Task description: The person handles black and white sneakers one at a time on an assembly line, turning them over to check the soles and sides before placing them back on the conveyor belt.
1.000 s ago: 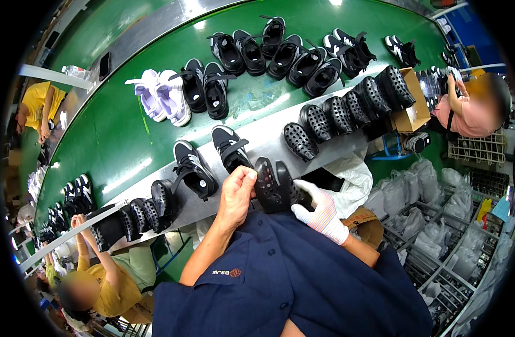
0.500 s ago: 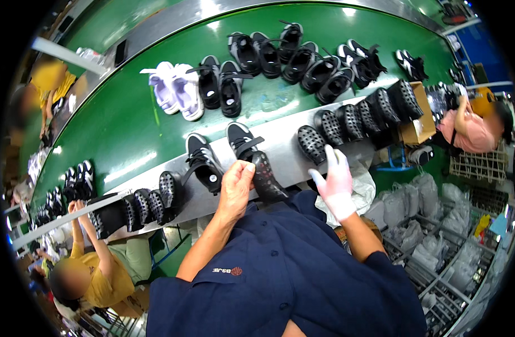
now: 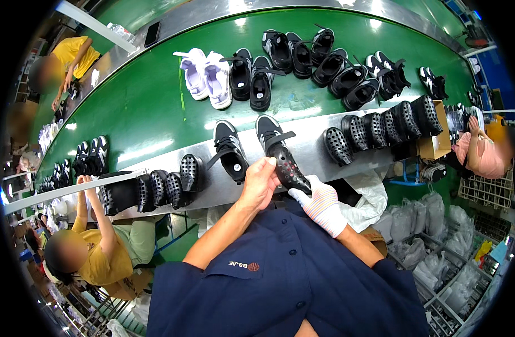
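A black perforated plastic shoe tree (image 3: 292, 171) is tilted over the opening of a black sneaker (image 3: 269, 130) with a grey toe and a loose strap. It hides the sneaker's heel; how far its tip reaches inside I cannot tell. My bare left hand (image 3: 260, 183) pinches the shoe tree's left side. My right hand (image 3: 323, 207), in a pale striped glove, grips its lower end between thumb and fingers. Left of them, a matching sneaker (image 3: 230, 147) stands on the metal ledge with its opening towards me.
Shoe trees stand in rows on the ledge (image 3: 310, 130), right (image 3: 353, 133) and left (image 3: 159, 187). Several sneakers (image 3: 331, 62) and a lilac pair (image 3: 207, 78) sit on the green table (image 3: 151, 101). A cardboard box (image 3: 435, 144) is at right; a co-worker (image 3: 108, 253) sits at left.
My right hand has come left from beside the right row of shoe trees and closed on the shoe tree's lower end. My left hand keeps its pinch. The whole view has shifted.
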The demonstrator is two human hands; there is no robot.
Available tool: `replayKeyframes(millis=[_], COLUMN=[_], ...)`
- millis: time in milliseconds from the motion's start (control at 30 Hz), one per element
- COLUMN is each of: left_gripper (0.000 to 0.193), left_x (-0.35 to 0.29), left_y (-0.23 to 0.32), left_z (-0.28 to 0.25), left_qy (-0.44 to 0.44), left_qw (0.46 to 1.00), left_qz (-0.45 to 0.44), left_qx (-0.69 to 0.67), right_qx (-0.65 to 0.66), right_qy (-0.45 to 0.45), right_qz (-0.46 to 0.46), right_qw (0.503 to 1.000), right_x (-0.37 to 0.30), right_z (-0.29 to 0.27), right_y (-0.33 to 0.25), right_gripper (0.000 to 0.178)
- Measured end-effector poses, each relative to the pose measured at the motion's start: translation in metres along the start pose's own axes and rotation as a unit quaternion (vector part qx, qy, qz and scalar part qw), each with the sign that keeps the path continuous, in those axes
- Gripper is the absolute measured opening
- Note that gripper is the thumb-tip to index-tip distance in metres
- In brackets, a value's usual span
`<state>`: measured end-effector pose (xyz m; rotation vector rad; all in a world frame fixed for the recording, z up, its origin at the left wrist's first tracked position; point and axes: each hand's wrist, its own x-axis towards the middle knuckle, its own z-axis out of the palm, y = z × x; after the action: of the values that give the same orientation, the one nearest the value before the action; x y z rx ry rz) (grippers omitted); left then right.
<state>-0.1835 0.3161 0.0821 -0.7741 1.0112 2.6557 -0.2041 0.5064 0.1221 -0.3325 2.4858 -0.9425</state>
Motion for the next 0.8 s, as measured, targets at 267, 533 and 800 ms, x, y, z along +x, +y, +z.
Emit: replayKeyframes(millis=[267,533,800], left_gripper=[0.034,0.019,0.017], left_x=[0.025,0.089,0.117], left_y=[0.018,0.016,0.002], left_z=[0.001,-0.022,-0.013], left_qy=[0.102,-0.084,-0.133], left_qw=[0.633,0.595,0.637], left_qz=[0.338,0.331,0.355], left_qx=[0.689,0.728,0.671], right_qx=[-0.141,-0.248,-0.219], right_qy=[-0.181,-0.08,-0.029], right_qz=[0.071,-0.016,0.037], right_qw=[0.971,0.965,0.975], right_x=[0.031,0.084,0.112], right_z=[-0.024,0.016,0.064], right_y=[0.002,-0.012,0.021], right_gripper=[0.047,0.027,0.021])
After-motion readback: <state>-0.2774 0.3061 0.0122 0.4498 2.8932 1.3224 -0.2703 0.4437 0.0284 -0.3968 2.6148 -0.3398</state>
